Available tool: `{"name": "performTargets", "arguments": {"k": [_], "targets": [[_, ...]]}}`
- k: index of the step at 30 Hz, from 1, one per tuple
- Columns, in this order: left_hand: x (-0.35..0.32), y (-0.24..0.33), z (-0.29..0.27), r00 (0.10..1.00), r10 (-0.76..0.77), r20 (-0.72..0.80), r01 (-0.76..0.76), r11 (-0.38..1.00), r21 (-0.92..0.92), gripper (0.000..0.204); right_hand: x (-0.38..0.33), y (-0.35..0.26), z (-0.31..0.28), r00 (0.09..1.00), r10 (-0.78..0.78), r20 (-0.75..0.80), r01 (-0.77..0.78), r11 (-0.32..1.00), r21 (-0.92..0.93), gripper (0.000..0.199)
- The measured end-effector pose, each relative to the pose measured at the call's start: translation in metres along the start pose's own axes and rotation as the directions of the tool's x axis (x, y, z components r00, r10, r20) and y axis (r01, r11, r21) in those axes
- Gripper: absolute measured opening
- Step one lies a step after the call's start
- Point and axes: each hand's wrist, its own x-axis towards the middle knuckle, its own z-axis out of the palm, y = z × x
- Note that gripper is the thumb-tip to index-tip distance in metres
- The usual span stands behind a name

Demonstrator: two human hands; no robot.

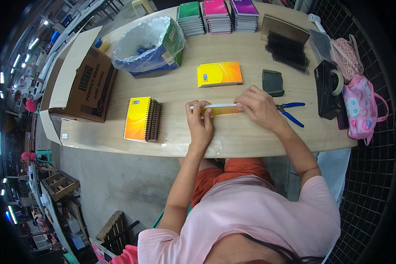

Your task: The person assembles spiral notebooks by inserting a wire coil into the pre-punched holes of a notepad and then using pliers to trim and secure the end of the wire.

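Observation:
Between my two hands is a small yellow-orange notepad (224, 110), its white punched edge turned upward. My left hand (200, 123) grips its left end, thumb in front and fingers behind. At the other end, my right hand (260, 108) pinches the top corner with its fingertips. Just beyond my hands lies a short stack of yellow notepads (220, 74). To the left stands a stack of spiral-bound yellow notebooks (141, 119). Blue-handled pliers (290, 113) rest right beside my right hand, near a dark green block (273, 82).
An open cardboard box (81, 83) and a plastic-lined bin (149, 48) stand at left. Green, pink and purple notebook stacks (217, 17) line the back. Black spiral wires (287, 52), a tape dispenser (325, 90) and a pink pouch (360, 108) occupy the right side.

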Motion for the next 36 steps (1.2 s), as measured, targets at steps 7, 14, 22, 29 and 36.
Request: {"name": "performTargets", "arguments": {"k": [7,14,22,29,36], "targets": [[0.0,0.001,-0.001,1.0,0.011,-0.01,-0.011,1.0,0.012,0.012,0.005,-0.012,0.005,0.999,0.019,-0.046,-0.021,0.999,-0.04,0.016],[-0.002,-0.004,-0.002,0.999,0.041,0.001,-0.041,0.999,0.032,0.011,0.007,-0.011,-0.004,1.0,-0.011,0.011,0.012,0.994,-0.111,0.025],[-0.002,0.0,-0.003,0.998,-0.031,0.055,0.037,0.993,-0.116,0.021,-0.017,0.085,-0.064,0.905,0.368,0.216,-0.225,0.842,-0.491,0.064],[0.004,0.006,0.002,0.994,-0.067,0.082,0.076,0.991,-0.111,0.036,-0.013,0.083,-0.062,0.914,0.18,0.363,-0.337,0.836,0.433,0.066],[0.003,0.007,0.005,0.995,-0.056,0.087,0.066,0.991,-0.115,0.037,-0.006,0.049,-0.029,0.892,0.125,0.433,-0.378,0.732,0.567,0.044]]}}
